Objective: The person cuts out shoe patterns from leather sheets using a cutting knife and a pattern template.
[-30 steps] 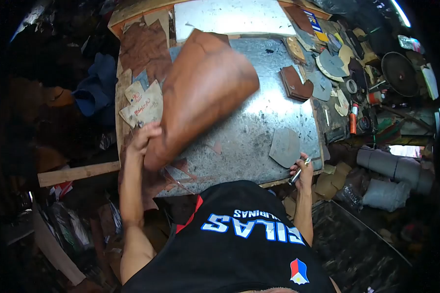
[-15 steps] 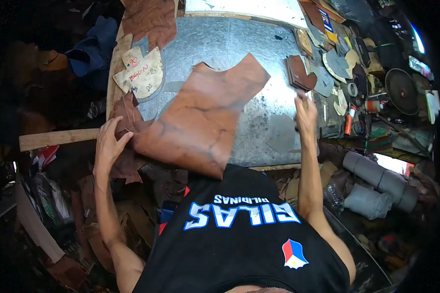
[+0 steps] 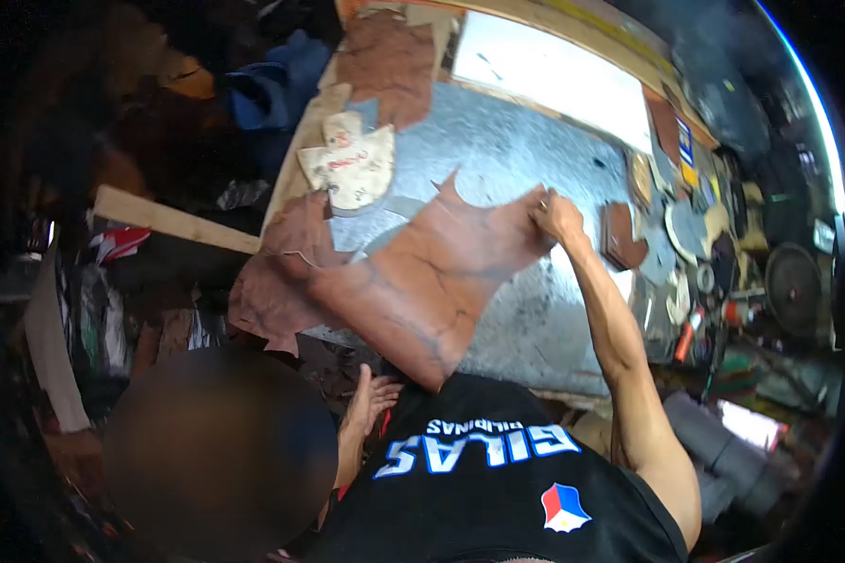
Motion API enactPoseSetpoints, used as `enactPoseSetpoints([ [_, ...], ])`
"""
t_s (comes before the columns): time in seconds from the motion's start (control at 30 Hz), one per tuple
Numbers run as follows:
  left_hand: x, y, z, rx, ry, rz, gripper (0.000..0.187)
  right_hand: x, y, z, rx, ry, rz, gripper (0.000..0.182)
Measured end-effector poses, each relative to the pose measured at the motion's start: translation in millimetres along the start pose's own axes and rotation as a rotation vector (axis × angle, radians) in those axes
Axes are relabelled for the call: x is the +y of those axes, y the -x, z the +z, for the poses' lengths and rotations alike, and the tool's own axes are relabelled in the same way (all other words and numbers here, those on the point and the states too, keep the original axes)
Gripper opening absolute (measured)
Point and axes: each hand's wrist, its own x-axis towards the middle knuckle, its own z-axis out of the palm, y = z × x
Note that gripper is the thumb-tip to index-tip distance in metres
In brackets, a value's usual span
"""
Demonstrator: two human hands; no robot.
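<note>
A large brown leather piece (image 3: 432,272) with dark creases lies slantwise over the metal-topped table (image 3: 535,319), its near corner reaching the edge by my shirt. My right hand (image 3: 559,218) is closed on its upper right corner. Below the leather's near edge, my left hand (image 3: 374,399) is held by my body, fingers spread and nothing in it. More brown leather (image 3: 272,291) lies under and left of the large piece. Right of my right hand rests a small stack of cut brown leather pieces (image 3: 622,236).
A cream pattern piece with red writing (image 3: 352,164) lies at the table's left. A white board (image 3: 554,75) is at the back. Cut pieces, an orange-and-white tube (image 3: 689,336) and a round dark disc (image 3: 791,289) line the right. A blurred round patch (image 3: 221,455) covers the lower left.
My right hand has moved from beside the small stack to the leather's upper right corner and gripped it. My left hand has left the leather's left side and dropped toward my body. The view has shifted.
</note>
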Motion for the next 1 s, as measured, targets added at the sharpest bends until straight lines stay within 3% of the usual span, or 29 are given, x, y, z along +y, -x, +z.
enactPoseSetpoints([
  [0.07,12,-7,8,-0.1,0.038,-0.005,0.1,-3,-6,0,0.048,-0.012,-0.013,0.045],
  [0.13,20,-7,30,-0.151,0.331,0.027,0.102,13,-12,6,0.021,-0.107,0.066,0.037],
  [0.17,21,-4,39,-0.155,0.32,0.013,0.102,13,-14,-7,-0.119,-0.251,0.077,0.032],
  [0.23,27,-1,50,-0.266,0.547,-0.099,0.103,6,-1,-33,-0.187,-0.42,0.015,0.028],
  [0.27,-12,-39,11,-0.48,0.849,-0.12,0.108,12,-5,-26,-0.17,-0.467,-0.007,0.032],
  [0.3,20,-13,51,-0.17,0.652,-0.008,0.116,-12,19,-55,-0.106,-0.49,-0.133,0.032],
  [0.4,37,-7,73,-0.419,0.557,-0.018,0.122,-9,55,-66,0.209,-0.67,-0.336,0.031],
  [0.43,23,-25,56,-0.576,0.603,-0.036,0.119,-11,67,-77,0.284,-0.639,-0.385,0.033],
  [0.47,23,-30,63,-0.596,0.618,-0.016,0.114,-15,85,-92,0.253,-0.679,-0.332,0.031],
  [0.57,51,-35,77,-0.567,0.667,0.003,0.102,-9,125,-116,0.593,-0.778,-0.372,0.032],
  [0.63,74,-32,89,-0.523,0.738,0.036,0.082,1,175,-146,0.633,-0.745,-0.241,0.025],
  [0.67,82,-44,84,-0.541,0.766,0.114,0.071,24,187,-134,0.636,-0.997,-0.272,0.024],
  [0.7,97,-55,81,-0.532,0.837,0.119,0.059,48,207,-123,0.617,-1.159,-0.091,0.027],
  [0.73,116,-66,85,-0.507,0.798,0.22,0.049,37,226,-136,0.669,-0.962,0.242,0.028],
  [0.77,142,-69,96,-0.358,0.88,0.257,0.034,48,236,-129,0.764,-1.044,0.047,0.026],
  [0.8,168,-73,110,-0.244,0.83,0.266,0.028,42,243,-130,0.876,-1.104,0.069,0.022],
  [0.83,194,-94,111,-0.411,0.915,0.255,0.027,66,244,-111,0.81,-1.145,-0.093,0.019],
  [0.93,265,-190,100,-0.52,0.452,0.65,0.016,34,243,-87,0.692,-0.994,0.303,0.019],
  [0.97,286,-232,98,-0.47,0.574,0.616,0.009,15,244,-84,0.612,-0.936,0.471,0.019],
  [1.0,308,-261,95,-0.493,0.337,0.666,0.008,-8,255,-83,0.528,-1.033,0.388,0.016],
])
